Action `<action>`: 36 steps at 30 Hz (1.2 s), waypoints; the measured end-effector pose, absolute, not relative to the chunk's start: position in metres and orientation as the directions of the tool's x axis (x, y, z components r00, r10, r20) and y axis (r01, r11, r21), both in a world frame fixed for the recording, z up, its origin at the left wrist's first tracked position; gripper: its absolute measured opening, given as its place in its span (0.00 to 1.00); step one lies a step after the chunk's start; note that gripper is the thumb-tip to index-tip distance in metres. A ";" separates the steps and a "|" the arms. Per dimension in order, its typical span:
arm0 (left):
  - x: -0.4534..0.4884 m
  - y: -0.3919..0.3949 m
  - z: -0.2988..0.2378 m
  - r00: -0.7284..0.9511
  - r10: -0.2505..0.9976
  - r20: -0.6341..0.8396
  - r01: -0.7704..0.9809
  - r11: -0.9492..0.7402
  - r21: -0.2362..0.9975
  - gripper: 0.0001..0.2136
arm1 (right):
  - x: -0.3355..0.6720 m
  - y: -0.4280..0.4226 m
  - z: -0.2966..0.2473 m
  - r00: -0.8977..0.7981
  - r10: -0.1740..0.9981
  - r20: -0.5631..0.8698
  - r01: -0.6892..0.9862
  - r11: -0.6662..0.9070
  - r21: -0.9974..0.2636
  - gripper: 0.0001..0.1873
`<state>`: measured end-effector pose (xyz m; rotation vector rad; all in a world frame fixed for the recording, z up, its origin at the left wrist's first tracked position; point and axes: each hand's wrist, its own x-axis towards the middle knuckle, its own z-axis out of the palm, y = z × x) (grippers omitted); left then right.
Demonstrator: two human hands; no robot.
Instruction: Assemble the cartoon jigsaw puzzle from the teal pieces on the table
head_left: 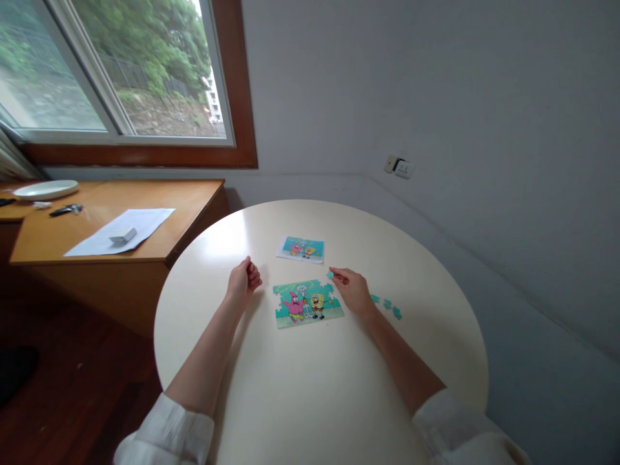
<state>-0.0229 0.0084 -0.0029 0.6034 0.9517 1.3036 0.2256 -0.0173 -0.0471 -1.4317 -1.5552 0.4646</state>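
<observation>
A partly assembled jigsaw puzzle (pixel 306 303) with cartoon figures on a teal ground lies flat on the round table, its top and side edges showing gaps. My right hand (pixel 352 288) pinches a small teal puzzle piece (pixel 330 274) just off the puzzle's upper right corner. To the puzzle's left, my left hand (pixel 243 279) is curled closed above the table; whether its fingers hold anything is hidden. Beyond the puzzle lies a reference picture (pixel 303 248) of the same scene. Several loose teal pieces (pixel 388 304) lie right of my right hand, partly behind the wrist.
The round cream table (pixel 310 387) stands by a white wall with a socket (pixel 403 169). At the left, a wooden desk (pixel 194 200) carries a paper sheet (pixel 145 221), a small white box (pixel 123 236), keys (pixel 66 210) and a white plate (pixel 46 190). Above it is a window.
</observation>
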 end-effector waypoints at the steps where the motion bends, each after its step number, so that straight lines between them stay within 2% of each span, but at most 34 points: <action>1: -0.023 0.008 -0.003 -0.011 0.970 -0.242 -0.525 0.201 0.827 0.18 | 0.225 -0.018 -0.047 0.123 0.922 0.367 0.569 0.238 -0.787 0.14; 12: -0.022 0.006 0.000 -0.016 0.969 -0.246 -0.512 0.204 0.834 0.17 | 0.223 -0.018 -0.046 0.089 0.937 0.339 0.588 0.225 -0.777 0.12; 22: -0.022 0.007 -0.002 -0.013 0.971 -0.237 -0.506 0.198 0.840 0.17 | 0.221 -0.016 -0.051 -0.003 0.919 0.395 0.710 0.280 -0.646 0.13; 36: -0.023 0.007 -0.004 -0.011 0.973 -0.231 -0.505 0.194 0.841 0.17 | 0.222 -0.017 -0.054 -0.027 0.915 0.402 0.750 0.285 -0.597 0.13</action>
